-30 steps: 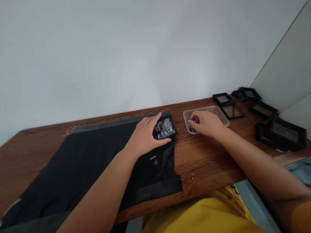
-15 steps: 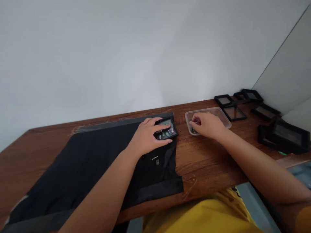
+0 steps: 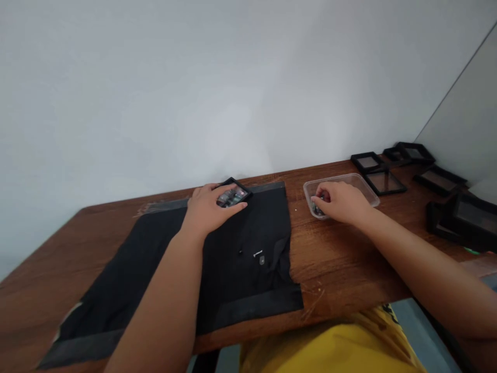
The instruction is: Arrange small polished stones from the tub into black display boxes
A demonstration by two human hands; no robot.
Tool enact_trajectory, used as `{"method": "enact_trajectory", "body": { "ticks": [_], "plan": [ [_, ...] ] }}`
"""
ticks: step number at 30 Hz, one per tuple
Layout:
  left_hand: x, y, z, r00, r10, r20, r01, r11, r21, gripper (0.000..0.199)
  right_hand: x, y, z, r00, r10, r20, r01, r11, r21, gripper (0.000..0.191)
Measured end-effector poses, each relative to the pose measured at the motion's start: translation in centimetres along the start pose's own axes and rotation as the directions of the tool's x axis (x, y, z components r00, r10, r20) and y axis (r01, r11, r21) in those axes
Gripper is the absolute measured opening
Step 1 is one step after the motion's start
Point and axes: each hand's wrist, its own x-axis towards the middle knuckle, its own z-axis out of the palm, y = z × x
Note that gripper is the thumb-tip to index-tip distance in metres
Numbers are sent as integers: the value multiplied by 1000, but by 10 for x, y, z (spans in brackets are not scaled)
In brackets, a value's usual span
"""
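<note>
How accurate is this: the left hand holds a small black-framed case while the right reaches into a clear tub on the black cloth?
Not quite: the head view shows the clear tub on the wooden table, beside the black cloth. The left hand does hold the small black-framed case, and the right hand reaches into the tub.

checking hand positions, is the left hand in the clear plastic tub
No, the left hand holds the black-framed case, away from the tub.

Case (image 3: 237, 196) partly hidden, small pieces (image 3: 317, 210) indistinct, forearms (image 3: 427, 267) cropped
</note>
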Motion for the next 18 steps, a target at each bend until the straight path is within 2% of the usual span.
{"method": "enact_trajectory", "body": {
  "ticks": [5,7,11,14,18],
  "plan": [
    [8,-39,-9,988,-144,56,145,989,-20,61,1,2,1,1000,2,8,-2,1000,-15,22],
    [8,-56,-17,939,-336,74,339,940,-26,67,0,1,1,1000,8,15,-7,1000,-26,21],
    [1,-77,-31,846,-533,23,534,845,-20,90,0,0,0,1000,-7,20,7,1000,-21,19],
    [-3,-78,-29,807,-589,-37,588,808,-41,97,0,2,0,1000,-13,16,13,1000,-12,17],
    [1,-76,-19,822,-569,-22,565,820,-94,83,0,3,1,1000,-18,13,18,1000,1,18]
  ]
}}
